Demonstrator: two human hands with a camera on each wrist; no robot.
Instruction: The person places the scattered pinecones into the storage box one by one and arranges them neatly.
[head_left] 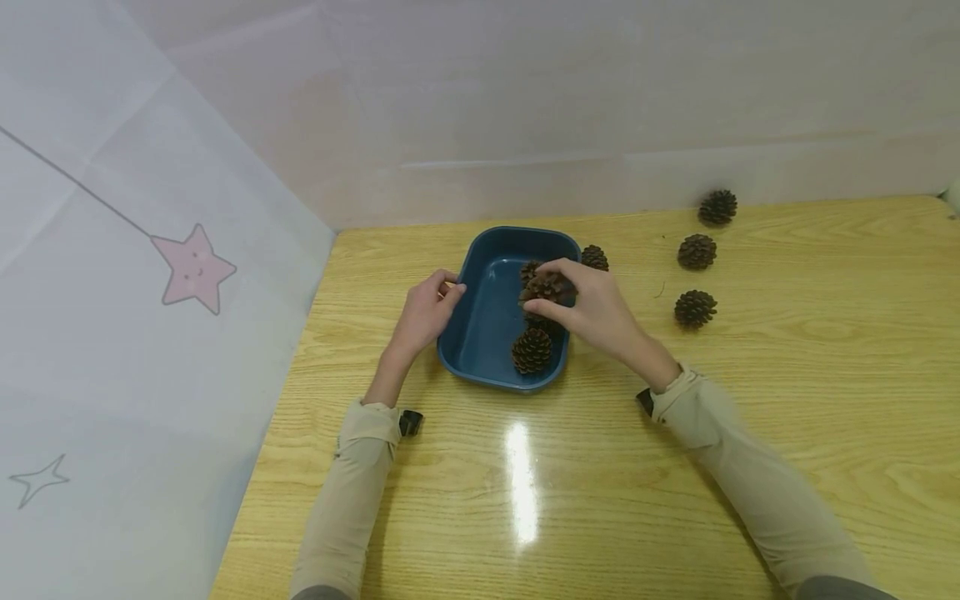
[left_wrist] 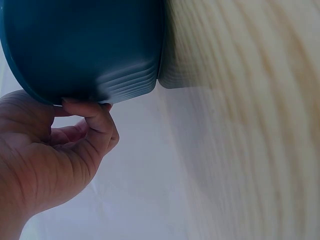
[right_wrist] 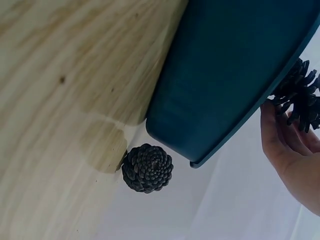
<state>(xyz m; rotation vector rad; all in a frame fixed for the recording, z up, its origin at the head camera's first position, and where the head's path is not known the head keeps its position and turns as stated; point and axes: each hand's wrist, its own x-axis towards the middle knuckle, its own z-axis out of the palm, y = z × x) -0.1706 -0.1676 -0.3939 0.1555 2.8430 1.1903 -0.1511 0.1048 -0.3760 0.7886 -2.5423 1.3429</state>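
A dark blue plastic basin point(head_left: 480, 333) rests on the table with several brown pine cones along its right side, one of them a pine cone point(head_left: 532, 351) near its front. My left hand point(head_left: 429, 315) pinches the basin's left rim between thumb and curled fingers; the left wrist view shows this hand point(left_wrist: 65, 145) at the edge. Over the basin's right half, my right hand point(head_left: 596, 312) holds a pine cone point(head_left: 547, 287) between thumb and fingers. In the right wrist view that pine cone point(right_wrist: 300, 97) shows above the rim, partly cut off by the frame.
Just outside the basin's right wall sits another pine cone point(head_left: 595, 257). Farther right, three more stand in a loose column: a back one point(head_left: 717, 207), a middle one point(head_left: 697, 252) and a front one point(head_left: 695, 309). A pale wall covering point(head_left: 487, 108) rises behind the wooden table point(head_left: 600, 492).
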